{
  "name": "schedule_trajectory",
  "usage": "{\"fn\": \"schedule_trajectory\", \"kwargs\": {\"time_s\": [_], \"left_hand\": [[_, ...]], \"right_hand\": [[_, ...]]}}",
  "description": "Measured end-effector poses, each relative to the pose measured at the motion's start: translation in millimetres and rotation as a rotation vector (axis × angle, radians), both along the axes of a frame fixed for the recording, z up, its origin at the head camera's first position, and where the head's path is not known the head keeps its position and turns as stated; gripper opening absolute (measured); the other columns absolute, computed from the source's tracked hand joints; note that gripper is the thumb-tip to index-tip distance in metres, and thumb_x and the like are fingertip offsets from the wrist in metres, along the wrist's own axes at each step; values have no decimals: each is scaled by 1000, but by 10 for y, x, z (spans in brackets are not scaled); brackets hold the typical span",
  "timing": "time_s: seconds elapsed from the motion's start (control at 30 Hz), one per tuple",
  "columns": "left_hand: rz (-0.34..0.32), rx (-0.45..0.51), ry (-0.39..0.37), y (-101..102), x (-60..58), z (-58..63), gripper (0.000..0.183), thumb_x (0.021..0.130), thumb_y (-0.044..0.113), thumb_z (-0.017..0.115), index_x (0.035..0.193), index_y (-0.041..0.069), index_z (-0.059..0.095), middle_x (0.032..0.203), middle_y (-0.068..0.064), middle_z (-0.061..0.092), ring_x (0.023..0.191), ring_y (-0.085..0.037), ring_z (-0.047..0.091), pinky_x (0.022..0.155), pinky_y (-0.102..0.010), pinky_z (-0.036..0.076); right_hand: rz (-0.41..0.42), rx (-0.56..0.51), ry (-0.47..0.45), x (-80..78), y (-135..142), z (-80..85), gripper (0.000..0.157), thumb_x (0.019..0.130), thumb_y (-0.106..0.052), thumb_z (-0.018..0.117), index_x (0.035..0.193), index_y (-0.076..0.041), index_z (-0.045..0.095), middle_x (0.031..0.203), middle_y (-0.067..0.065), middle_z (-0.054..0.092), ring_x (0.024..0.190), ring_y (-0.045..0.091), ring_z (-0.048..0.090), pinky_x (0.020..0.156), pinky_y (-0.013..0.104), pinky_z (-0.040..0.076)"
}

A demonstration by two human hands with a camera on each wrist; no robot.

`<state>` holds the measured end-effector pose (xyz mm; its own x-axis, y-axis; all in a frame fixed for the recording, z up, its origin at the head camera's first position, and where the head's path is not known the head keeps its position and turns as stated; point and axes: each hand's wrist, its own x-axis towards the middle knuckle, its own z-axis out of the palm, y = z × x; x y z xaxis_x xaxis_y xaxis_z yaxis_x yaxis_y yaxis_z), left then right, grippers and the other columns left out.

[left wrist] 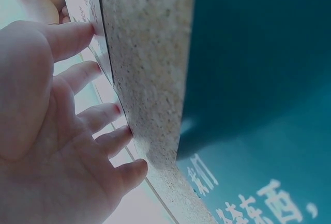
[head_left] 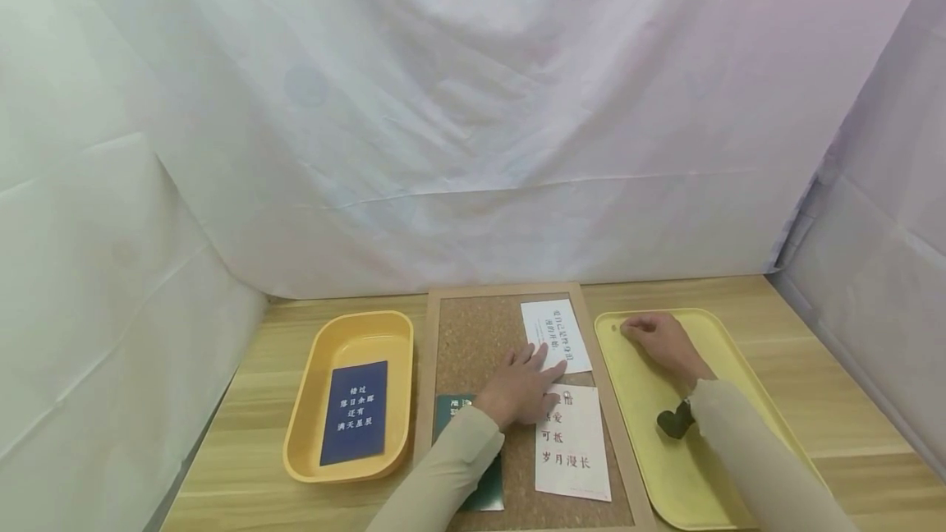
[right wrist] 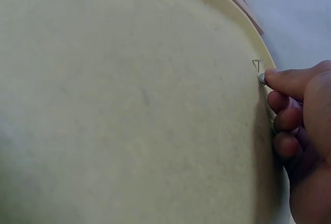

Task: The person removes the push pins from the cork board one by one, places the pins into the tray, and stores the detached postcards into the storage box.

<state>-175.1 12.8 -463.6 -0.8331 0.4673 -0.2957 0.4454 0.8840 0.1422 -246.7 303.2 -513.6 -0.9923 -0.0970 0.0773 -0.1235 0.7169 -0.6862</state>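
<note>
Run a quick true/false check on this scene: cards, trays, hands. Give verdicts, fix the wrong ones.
1. The blue card lies in the orange tray. True.
2. The left hand is inside the orange tray. False: it is spread over the corkboard.
3. The upper white card and lower white card both lie on the corkboard. True.
4. The right hand holds a card. False: it pinches a small tack at the yellow tray.
5. In the head view, the left sleeve hides part of the green card. True.
</note>
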Motion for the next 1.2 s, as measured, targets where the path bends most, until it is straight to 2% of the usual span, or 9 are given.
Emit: {"fn": "schedule_trajectory", "kwargs": {"time_s": [0.2, 0.53, 0.87, 1.07, 1.2], "left_hand": [[-1, 9, -3, 11, -7, -20, 53, 102, 45, 46, 153, 42, 34, 164, 6, 22, 153, -17, 16, 124, -41, 15], [-16, 6, 20, 20, -9, -30, 53, 101, 45, 48, 152, 41, 36, 164, 6, 24, 152, -18, 18, 124, -41, 18], [-22, -2, 29, 21, -21, -23, 53, 101, 45, 48, 152, 41, 36, 164, 6, 25, 152, -17, 18, 123, -41, 18], [-17, -1, 30, 22, -21, -29, 53, 101, 45, 48, 152, 41, 36, 163, 6, 25, 152, -17, 19, 123, -41, 19], [-10, 4, 28, 14, -21, -29, 53, 101, 45, 48, 152, 41, 36, 164, 6, 25, 152, -17, 19, 123, -41, 19]], "right_hand": [[7, 12, -11, 4, 18, -10, 26, 99, -24, 61, 108, -3, 73, 112, 19, 72, 103, 35, 65, 86, 43, 50], [-12, -15, -32, -6, 35, -4, 27, 99, -26, 61, 109, -4, 74, 114, 18, 71, 99, 27, 64, 80, 33, 48], [-15, -16, -24, -37, 72, 9, 29, 100, -26, 59, 111, -4, 73, 118, 21, 69, 108, 38, 64, 82, 34, 49], [-1, -31, -22, -65, 66, 36, 31, 102, -27, 56, 112, -2, 72, 120, 22, 68, 113, 40, 62, 90, 46, 51], [11, -32, -45, -86, 1, 107, 37, 102, -34, 55, 116, -3, 70, 123, 23, 66, 117, 43, 58, 97, 57, 47]]}}
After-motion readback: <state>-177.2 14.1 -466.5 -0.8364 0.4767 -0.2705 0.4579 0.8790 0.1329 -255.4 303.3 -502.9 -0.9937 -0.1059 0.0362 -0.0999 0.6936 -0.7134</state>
